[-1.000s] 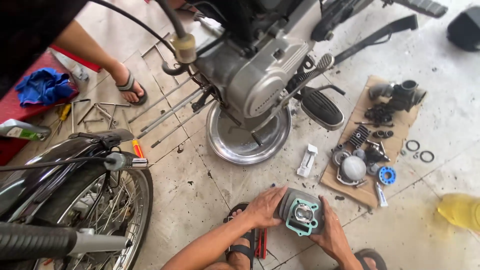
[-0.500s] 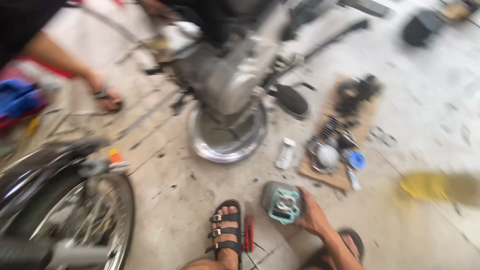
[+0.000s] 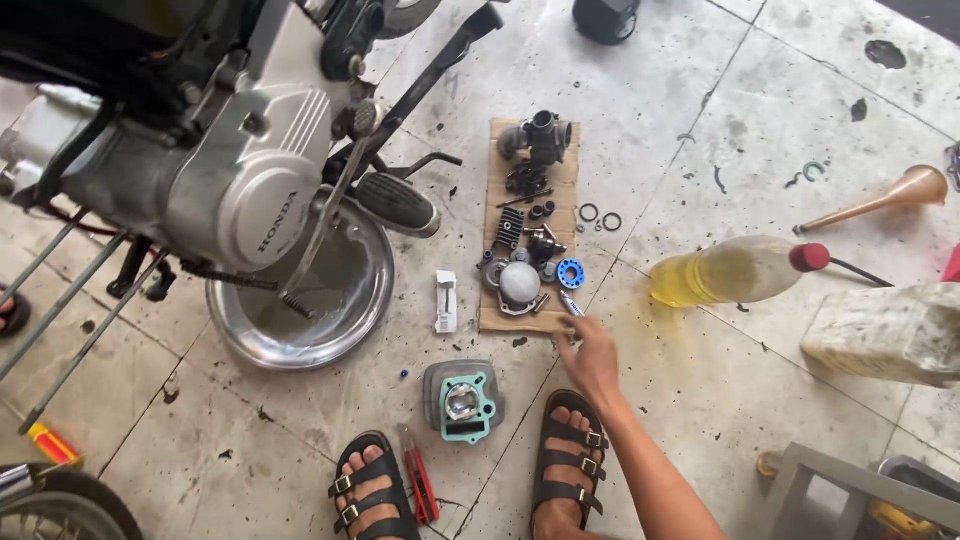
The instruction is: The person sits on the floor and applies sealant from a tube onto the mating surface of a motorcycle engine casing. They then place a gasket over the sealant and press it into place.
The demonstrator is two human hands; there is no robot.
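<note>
My right hand reaches forward over the floor to the near right corner of a cardboard sheet. Its fingertips touch a small blue-and-white tube lying there; whether they grip it is unclear. A grey engine cylinder with a green gasket stands on the tiles between my sandalled feet, apart from the hand. On the cardboard lie a carburettor, a round grey cover, a blue ring and several small dark parts. My left hand is out of view.
A motorcycle engine hangs over a metal basin at the left. A bottle of yellow oil lies on its side at the right, by a funnel and a pale block. Red pliers lie between my feet.
Both hands held the cylinder a second ago. It now stands on the floor, my left hand has left the view, and my right hand has reached to the cardboard. The view swung right.
</note>
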